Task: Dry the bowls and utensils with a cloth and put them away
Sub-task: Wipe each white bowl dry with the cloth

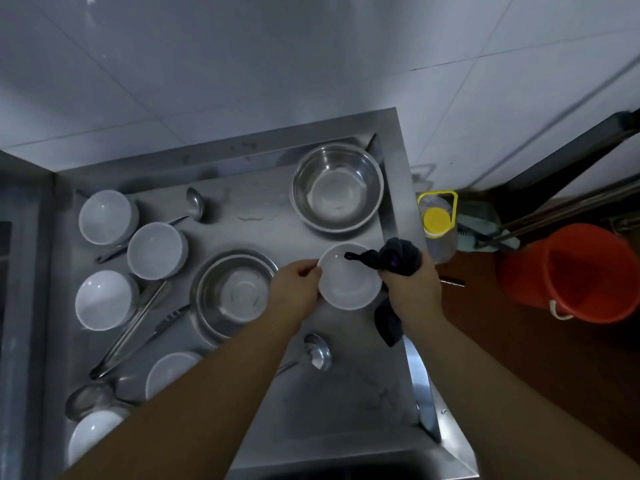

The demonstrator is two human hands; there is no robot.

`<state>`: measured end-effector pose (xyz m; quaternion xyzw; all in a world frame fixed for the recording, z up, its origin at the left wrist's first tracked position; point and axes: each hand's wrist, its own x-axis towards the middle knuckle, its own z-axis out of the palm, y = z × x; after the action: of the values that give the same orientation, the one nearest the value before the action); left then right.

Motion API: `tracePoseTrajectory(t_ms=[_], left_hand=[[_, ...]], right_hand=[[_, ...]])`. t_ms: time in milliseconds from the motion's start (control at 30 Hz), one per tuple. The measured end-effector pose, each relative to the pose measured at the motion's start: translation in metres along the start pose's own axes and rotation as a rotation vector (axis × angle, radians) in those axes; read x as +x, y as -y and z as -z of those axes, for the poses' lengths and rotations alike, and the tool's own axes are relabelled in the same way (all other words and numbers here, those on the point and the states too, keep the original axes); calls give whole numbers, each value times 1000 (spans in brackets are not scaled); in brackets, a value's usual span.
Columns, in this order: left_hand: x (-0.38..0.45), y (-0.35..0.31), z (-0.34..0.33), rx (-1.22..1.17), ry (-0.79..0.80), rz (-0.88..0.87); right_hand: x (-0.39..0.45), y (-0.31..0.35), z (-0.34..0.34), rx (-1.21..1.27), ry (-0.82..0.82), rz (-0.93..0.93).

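A white bowl is held upright above the steel counter. My left hand grips its left rim. My right hand grips a dark cloth at the bowl's right rim; one tail of the cloth reaches over the bowl and another hangs below my wrist. Several more white bowls stand along the counter's left side. Two steel bowls sit there too, one at the back right and one in the middle. Ladles, tongs and a strainer lie among them.
A tiled wall backs the counter. Right of the counter, on the floor, stand a plastic jug with a yellow cap and an orange bucket. A small puddle lies at the counter's back.
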<state>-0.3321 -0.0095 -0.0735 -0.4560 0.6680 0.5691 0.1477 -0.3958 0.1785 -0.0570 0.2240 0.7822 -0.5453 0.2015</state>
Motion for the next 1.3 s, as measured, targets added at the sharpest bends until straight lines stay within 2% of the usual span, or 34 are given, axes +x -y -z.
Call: tracePoseTrajectory(t_ms=[267,467,600,700,900,1133,1300], left_hand=[[-8,-12,4,33,-7,-9],[-35,-7,40,149,-32,-61],[-57,8,79,275,-36,-94],[-67,25,113,441,-45,-141],[-77,87,193,571,-52,-134],[-76,170,283,704,-49,-85],[-60,201,308,809,-14,-149]], right_hand=[[-8,-2,2,21,-51,35],[-39,3,5,-156,-101,159],[-74,11,-15,-172,-24,206],[-107,14,-41,-206,105,233],[-167,-1,-99,-285,312,269],[-223,-41,-163,-427,339,246],[-249,-71,-192,-467,346,248]])
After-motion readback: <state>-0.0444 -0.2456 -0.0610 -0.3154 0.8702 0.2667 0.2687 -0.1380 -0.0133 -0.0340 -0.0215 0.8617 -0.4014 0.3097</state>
